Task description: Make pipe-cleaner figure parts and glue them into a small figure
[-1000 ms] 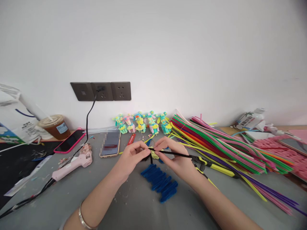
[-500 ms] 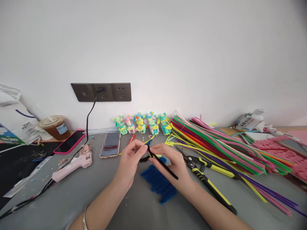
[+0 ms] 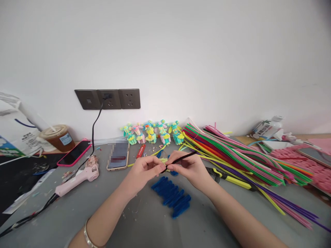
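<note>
Though near, pliers (image 3: 237,182) (behind right hand (image 3: 193,171))

We seem to be at a craft worktable against a white wall (image 3: 196,62), whether in a home or a small workshop we cannot tell. We know it by the bundle of coloured fuzzy stems (image 3: 238,156), the pliers (image 3: 239,182), the pink glue gun (image 3: 74,181), the row of little figures (image 3: 150,133), the scraps on the grey tabletop (image 3: 204,227), and the black fuzzy stem (image 3: 184,157) held above it.
</note>
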A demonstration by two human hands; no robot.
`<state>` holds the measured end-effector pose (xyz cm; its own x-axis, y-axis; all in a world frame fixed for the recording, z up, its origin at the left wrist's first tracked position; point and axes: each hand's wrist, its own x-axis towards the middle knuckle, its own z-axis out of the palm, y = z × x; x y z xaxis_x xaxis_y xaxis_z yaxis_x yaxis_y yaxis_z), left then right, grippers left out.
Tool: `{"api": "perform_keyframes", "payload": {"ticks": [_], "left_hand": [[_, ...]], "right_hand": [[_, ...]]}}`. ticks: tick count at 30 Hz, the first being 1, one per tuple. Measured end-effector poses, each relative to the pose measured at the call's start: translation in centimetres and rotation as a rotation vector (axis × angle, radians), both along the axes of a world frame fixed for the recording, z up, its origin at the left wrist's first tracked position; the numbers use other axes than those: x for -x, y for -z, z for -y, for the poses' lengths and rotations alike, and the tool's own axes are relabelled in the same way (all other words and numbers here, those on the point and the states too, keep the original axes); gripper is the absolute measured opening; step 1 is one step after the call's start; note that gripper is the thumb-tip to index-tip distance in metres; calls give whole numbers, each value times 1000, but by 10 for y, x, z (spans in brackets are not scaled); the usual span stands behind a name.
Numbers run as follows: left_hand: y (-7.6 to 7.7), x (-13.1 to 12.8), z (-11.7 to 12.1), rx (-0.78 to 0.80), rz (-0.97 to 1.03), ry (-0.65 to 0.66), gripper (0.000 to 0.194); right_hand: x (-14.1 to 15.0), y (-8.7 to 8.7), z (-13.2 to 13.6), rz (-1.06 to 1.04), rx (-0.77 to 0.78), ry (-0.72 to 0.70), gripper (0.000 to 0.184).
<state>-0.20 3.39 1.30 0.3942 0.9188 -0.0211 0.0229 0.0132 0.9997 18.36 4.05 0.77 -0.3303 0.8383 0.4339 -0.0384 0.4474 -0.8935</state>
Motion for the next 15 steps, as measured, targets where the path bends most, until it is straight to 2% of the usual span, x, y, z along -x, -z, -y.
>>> {"api": "perform_keyframes", "payload": {"ticks": [2, 6, 8, 11, 15], "left_hand": [[0, 2, 0, 56, -3, 66, 30], [2, 4, 1, 243, 33, 254, 26], [4, 3, 2, 336, 71, 294, 25], [6, -1, 4, 432, 120, 246, 24], [4, -4, 5, 460, 146, 182, 25]], "right_hand": [[-2, 0, -1, -34, 126, -56, 17], [-6, 0, 0, 25, 372, -345, 21], [-8, 0, 0, 67, 437, -423, 22], [-8, -2, 1, 81, 446, -365, 27], [-7, -2, 1, 60, 433, -296, 28]]}}
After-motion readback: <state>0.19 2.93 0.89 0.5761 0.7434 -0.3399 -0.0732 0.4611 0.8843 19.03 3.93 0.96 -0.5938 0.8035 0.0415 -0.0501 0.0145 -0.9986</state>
